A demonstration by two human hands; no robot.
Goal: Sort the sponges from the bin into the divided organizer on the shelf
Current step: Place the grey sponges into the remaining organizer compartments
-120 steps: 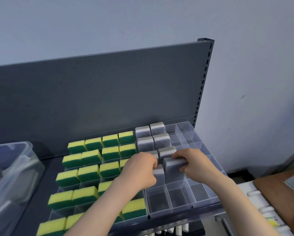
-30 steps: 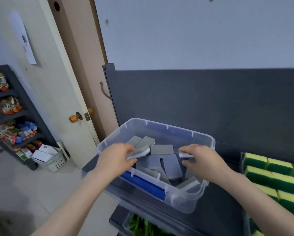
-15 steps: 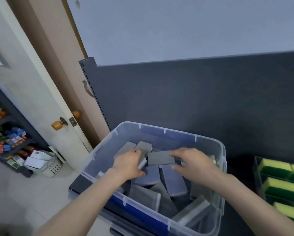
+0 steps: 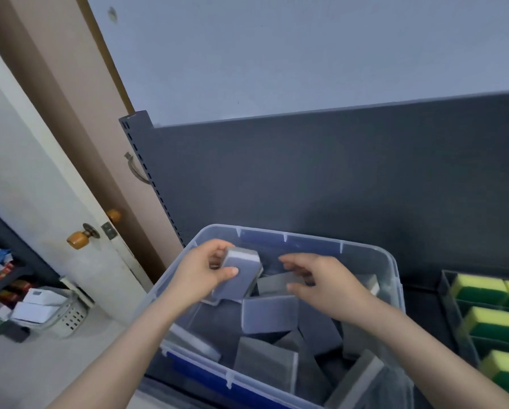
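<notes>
A clear bin (image 4: 393,278) is seen on the dark shelf (image 4: 418,302), at its left end. Many gray sponges (image 4: 269,312) are piled loosely inside it. At the right edge of the shelf, the organizer (image 4: 447,293) is partly seen, with yellow and green sponges (image 4: 477,287) stood in its slots.

The left hand (image 4: 200,276) is held over the back left corner of the bin. One gray sponge (image 4: 238,273) is gripped in it, lifted above the pile and tilted. It is pinched between the thumb and the other fingers (image 4: 217,246), which are closed on it.

The right hand (image 4: 324,284) is held over the middle of the bin. Its fingers (image 4: 291,261) are partly open and curled, just above a flat sponge. No grip is seen yet.

Trouble could come next. The held sponge is soft and could be squeezed out and dropped back. The second sponge could be missed, because the pile is loose and may shift when touched.
</notes>
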